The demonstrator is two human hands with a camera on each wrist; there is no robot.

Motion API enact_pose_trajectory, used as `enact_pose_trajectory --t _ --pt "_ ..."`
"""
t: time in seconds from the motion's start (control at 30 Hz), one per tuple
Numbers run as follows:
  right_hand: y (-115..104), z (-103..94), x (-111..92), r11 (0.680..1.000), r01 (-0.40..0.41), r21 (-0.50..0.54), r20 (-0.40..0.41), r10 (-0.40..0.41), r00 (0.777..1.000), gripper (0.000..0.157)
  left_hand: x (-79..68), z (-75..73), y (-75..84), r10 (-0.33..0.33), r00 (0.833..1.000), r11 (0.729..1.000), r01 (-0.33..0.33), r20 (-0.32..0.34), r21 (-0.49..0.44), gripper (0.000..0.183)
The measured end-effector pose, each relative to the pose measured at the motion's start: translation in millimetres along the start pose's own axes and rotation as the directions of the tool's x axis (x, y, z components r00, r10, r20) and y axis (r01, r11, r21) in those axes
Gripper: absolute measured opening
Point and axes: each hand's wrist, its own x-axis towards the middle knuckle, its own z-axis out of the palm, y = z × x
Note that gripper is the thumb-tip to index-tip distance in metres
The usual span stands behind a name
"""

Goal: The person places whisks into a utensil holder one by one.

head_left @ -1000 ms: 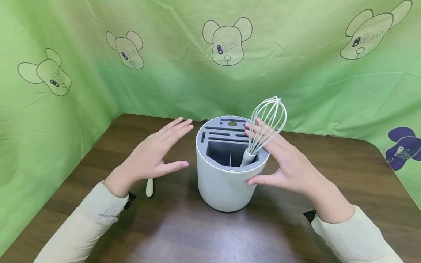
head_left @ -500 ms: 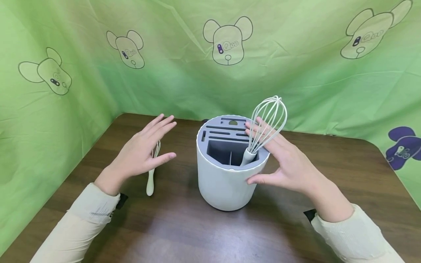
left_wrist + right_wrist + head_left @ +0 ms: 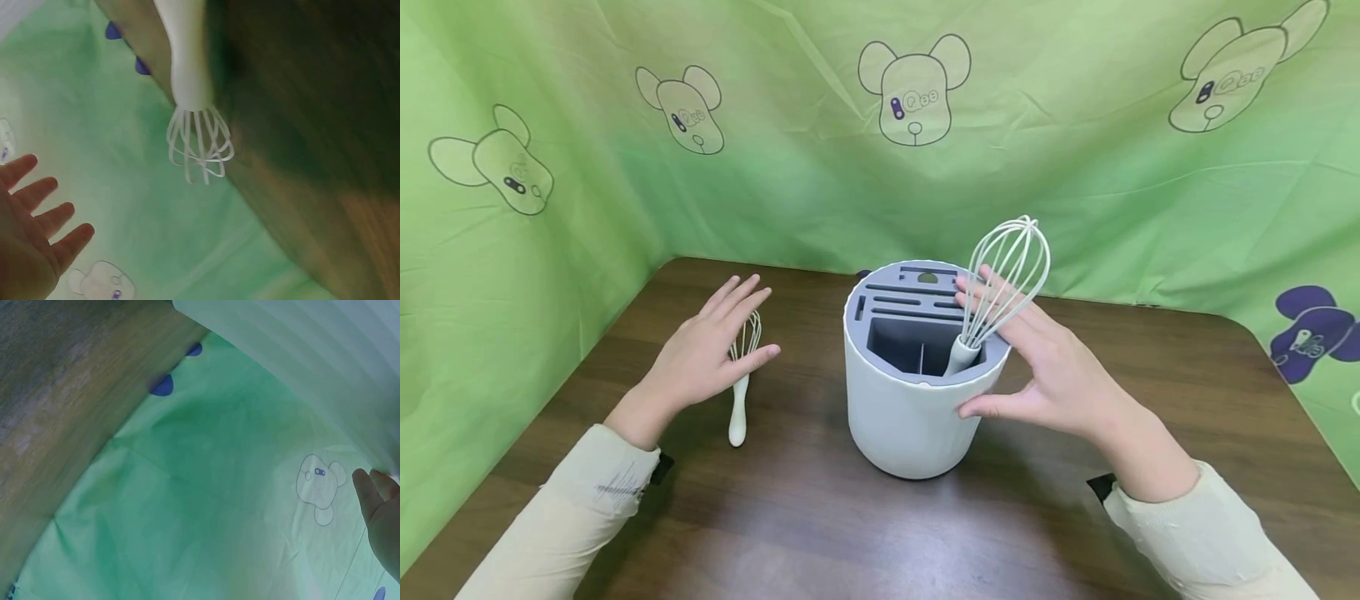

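A white round utensil holder (image 3: pixel 902 429) with a grey slotted top stands mid-table. One whisk (image 3: pixel 962 357) leans in its open front compartment, wire loops upward. My right hand (image 3: pixel 1060 379) rests against the holder's right side, fingers straight and thumb at the front wall; some fingers show behind the wires. In the right wrist view, fingertips (image 3: pixel 365 490) meet the holder's pale wall (image 3: pixel 312 350). A smaller whisk (image 3: pixel 738 417) lies on the table to the left. My left hand (image 3: pixel 692 358) hovers over it with fingers spread, partly hiding the wires, and holds nothing.
The brown wooden table (image 3: pixel 805 533) has rounded far corners. Behind it and at the sides hangs a green cloth (image 3: pixel 775 200) printed with cartoon animal heads. The holder's top has several narrow slots and a divider inside the front compartment.
My left hand has moved left, away from the holder, and now hovers by the small whisk, more of which shows. My right hand, the holder and the upright whisk stay in place.
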Motion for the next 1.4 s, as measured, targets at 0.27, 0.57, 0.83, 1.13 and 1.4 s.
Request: enact_pose_trajectory --t 0.27,0.57,0.83,1.13,1.4 --pt "-0.4 0.8 -1.0 1.0 -0.003 0.002 -0.004 0.003 1.0 0.105 -1.2 5.8 -16.7 -0.11 0.992 0.994 0.11 0.058 0.01 0.081" --pt "-0.5 0.2 -0.8 1.0 -0.01 0.0 -0.007 0.01 1.0 0.106 -6.7 7.5 -32.6 -0.2 0.974 0.98 0.197 0.103 0.033 0.082" --pt "-0.1 1.1 -1.0 1.0 -0.01 0.007 -0.014 0.01 1.0 0.106 -12.5 11.7 -43.0 -0.244 0.958 0.97 0.241 0.151 0.039 0.087" --pt "0.8 2.3 -0.9 1.0 -0.003 0.014 -0.021 0.003 1.0 0.106 -16.9 17.1 -46.7 -0.266 0.938 0.964 0.264 0.221 0.039 0.079" --pt "2.6 4.0 -1.8 1.0 0.012 0.027 -0.042 -0.011 0.999 0.106 -20.3 17.4 -46.8 -0.3 0.92 0.953 0.297 0.253 0.054 0.083"
